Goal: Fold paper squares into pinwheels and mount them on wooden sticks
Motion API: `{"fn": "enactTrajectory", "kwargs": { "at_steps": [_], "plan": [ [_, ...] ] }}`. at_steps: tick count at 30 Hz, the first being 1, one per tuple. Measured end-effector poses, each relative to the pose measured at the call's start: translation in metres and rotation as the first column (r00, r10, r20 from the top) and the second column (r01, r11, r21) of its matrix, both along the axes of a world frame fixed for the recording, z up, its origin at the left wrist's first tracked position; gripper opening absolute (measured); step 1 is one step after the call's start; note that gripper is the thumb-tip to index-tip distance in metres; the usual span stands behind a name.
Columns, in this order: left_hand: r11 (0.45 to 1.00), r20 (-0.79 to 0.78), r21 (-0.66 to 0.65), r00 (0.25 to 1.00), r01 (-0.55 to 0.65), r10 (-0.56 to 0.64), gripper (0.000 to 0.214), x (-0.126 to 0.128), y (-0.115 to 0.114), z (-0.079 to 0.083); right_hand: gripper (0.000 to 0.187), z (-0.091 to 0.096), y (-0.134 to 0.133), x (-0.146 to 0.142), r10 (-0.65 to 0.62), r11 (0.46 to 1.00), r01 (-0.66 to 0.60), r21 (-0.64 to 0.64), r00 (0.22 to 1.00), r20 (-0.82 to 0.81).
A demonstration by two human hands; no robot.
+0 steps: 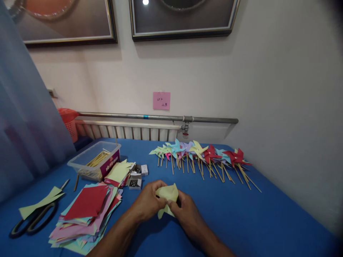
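Note:
Both my hands meet over the blue table (241, 217) near its front middle. My left hand (147, 201) pinches the left side of a pale yellow folded paper (168, 195). My right hand (184, 210) grips the same paper from the right, fingers curled on its lower part. The paper is bent up between the fingers. A stack of coloured paper squares (85, 214), red on top, lies to the left of my left forearm.
A row of finished paper pinwheels on sticks (200, 157) lies at the back. A clear plastic box with wooden sticks (93, 160), small boxes of pins (135, 180) and more yellow sheets (118, 173) sit at left. Black scissors (32, 219) with paper strips lie far left.

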State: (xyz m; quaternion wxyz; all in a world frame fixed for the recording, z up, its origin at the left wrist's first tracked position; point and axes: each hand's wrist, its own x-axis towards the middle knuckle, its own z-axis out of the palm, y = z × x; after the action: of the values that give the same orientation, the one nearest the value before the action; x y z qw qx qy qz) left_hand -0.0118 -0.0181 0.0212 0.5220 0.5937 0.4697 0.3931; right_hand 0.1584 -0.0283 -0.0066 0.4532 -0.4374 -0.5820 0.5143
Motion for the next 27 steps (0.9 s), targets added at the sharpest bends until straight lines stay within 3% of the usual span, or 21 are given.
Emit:
{"fn": "enactTrajectory", "kwargs": {
  "at_steps": [5,9,16,21,27],
  "plan": [
    [0.994,0.191,-0.052,0.976,-0.094,0.102,0.029,0.002,0.005,-0.002,0.041,-0.001,0.001,0.003,-0.011,0.989,-0.033,-0.144,0.955,-0.296],
    [0.976,0.403,-0.112,0.889,-0.187,0.216,0.033,0.003,0.009,-0.009,0.052,0.004,-0.007,0.000,-0.003,0.982,-0.091,-0.167,0.870,-0.493],
    [0.948,0.468,-0.176,0.824,-0.267,0.319,0.036,0.012,0.009,-0.013,0.066,-0.017,-0.004,-0.013,0.000,0.996,-0.042,-0.078,0.876,-0.483],
    [0.937,0.442,-0.195,0.827,-0.291,0.349,0.035,0.023,0.004,-0.009,0.056,-0.030,0.001,-0.014,-0.185,0.979,0.133,-0.152,0.892,-0.412],
    [0.935,0.437,-0.200,0.827,-0.294,0.354,0.034,0.031,-0.002,-0.004,0.044,-0.033,0.004,-0.013,-0.257,0.962,0.197,-0.190,0.885,-0.388]
  ]
}}
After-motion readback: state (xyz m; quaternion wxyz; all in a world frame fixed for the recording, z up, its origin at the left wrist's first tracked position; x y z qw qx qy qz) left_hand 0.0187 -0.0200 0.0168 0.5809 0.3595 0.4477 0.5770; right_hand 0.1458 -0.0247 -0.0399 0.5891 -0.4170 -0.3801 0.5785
